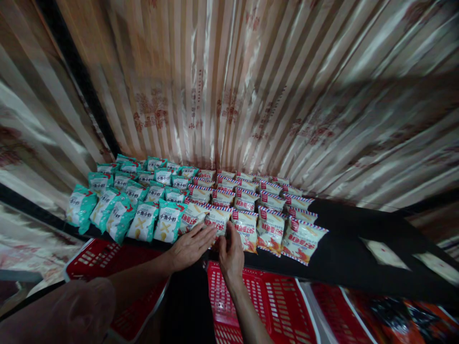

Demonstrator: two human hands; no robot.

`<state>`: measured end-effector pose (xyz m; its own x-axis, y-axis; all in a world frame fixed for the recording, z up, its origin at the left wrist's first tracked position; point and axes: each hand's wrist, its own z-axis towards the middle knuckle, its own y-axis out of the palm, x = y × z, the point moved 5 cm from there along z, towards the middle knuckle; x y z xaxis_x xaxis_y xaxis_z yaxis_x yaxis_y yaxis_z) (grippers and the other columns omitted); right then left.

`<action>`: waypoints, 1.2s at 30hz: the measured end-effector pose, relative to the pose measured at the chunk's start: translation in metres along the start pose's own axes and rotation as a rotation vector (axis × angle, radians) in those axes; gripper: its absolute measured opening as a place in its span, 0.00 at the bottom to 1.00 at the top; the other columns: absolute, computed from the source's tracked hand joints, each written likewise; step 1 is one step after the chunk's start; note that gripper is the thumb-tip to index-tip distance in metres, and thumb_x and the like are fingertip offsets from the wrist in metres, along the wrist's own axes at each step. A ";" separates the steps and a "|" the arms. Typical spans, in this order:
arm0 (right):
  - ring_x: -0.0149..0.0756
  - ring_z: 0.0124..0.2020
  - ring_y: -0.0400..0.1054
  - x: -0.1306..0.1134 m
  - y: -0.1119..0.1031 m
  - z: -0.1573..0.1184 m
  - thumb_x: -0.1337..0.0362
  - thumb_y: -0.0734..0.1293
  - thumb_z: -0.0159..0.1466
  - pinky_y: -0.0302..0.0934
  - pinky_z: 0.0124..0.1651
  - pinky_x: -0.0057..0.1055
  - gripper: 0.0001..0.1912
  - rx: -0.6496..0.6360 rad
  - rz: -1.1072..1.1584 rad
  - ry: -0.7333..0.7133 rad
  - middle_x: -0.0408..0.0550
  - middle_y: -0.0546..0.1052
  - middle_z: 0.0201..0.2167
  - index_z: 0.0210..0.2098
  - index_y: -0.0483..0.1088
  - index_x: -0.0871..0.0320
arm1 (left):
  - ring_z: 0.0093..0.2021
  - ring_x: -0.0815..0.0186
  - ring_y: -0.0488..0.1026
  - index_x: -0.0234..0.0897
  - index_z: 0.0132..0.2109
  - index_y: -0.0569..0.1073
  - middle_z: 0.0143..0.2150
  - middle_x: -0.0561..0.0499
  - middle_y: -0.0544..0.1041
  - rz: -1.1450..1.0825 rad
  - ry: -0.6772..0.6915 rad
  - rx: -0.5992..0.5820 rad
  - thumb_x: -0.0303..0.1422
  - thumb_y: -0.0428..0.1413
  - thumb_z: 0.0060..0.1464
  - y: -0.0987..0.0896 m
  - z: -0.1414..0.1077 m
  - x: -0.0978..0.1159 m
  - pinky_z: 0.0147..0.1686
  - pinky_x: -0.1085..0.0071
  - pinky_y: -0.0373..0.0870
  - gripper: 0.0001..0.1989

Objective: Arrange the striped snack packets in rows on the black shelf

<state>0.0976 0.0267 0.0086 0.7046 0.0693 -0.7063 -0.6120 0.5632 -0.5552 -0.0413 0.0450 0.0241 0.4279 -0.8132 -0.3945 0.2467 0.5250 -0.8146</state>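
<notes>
My left hand [193,246] lies flat, fingers stretched out to the right, across the lower front of a cream and red snack bag [217,217]. On that same bag's right side is my right hand [231,251], its fingers pointing up and thumb apart from them. Both palms are partly hidden, and neither hand is wrapped around the bag. Similar cream and red bags with striped top edges stand in rows beside and behind it, including one at the right end [303,239]. To the left are rows of teal and white snack bags [142,222].
The bags stand on a long black shelf [337,229]. Two flat pale packets [385,253] lie towards its right end. Below are red plastic baskets [283,301] and dark orange packages [398,317]. A striped, patterned curtain [222,86] hangs behind, with a dark post [81,76] at left.
</notes>
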 end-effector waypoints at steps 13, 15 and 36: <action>0.45 0.49 0.65 -0.015 -0.026 0.093 0.58 0.52 0.67 0.57 0.53 0.44 0.22 -0.083 -0.322 -0.220 0.57 0.75 0.45 0.52 0.66 0.61 | 0.65 0.62 0.54 0.32 0.59 0.62 0.64 0.46 0.60 0.013 -0.011 0.024 0.25 0.42 0.60 0.002 -0.006 -0.002 0.63 0.60 0.52 0.21; 0.45 0.47 0.67 -0.014 -0.021 0.104 0.56 0.52 0.67 0.58 0.51 0.43 0.23 -0.167 -0.363 -0.218 0.57 0.77 0.42 0.55 0.64 0.61 | 0.64 0.63 0.54 0.33 0.59 0.62 0.64 0.47 0.60 0.016 -0.003 0.011 0.26 0.41 0.61 0.002 -0.005 -0.002 0.63 0.60 0.52 0.21; 0.43 0.45 0.71 -0.021 -0.004 0.114 0.50 0.50 0.67 0.61 0.45 0.33 0.27 -0.562 -0.400 -0.099 0.54 0.77 0.45 0.59 0.60 0.57 | 0.63 0.60 0.56 0.34 0.58 0.64 0.64 0.47 0.61 0.007 -0.003 -0.008 0.28 0.44 0.61 0.007 -0.004 -0.006 0.63 0.58 0.50 0.19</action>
<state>0.1260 0.1169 0.0760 0.9277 0.0355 -0.3717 -0.3731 0.0513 -0.9264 -0.0454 0.0525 0.0187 0.4319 -0.8089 -0.3988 0.2372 0.5285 -0.8151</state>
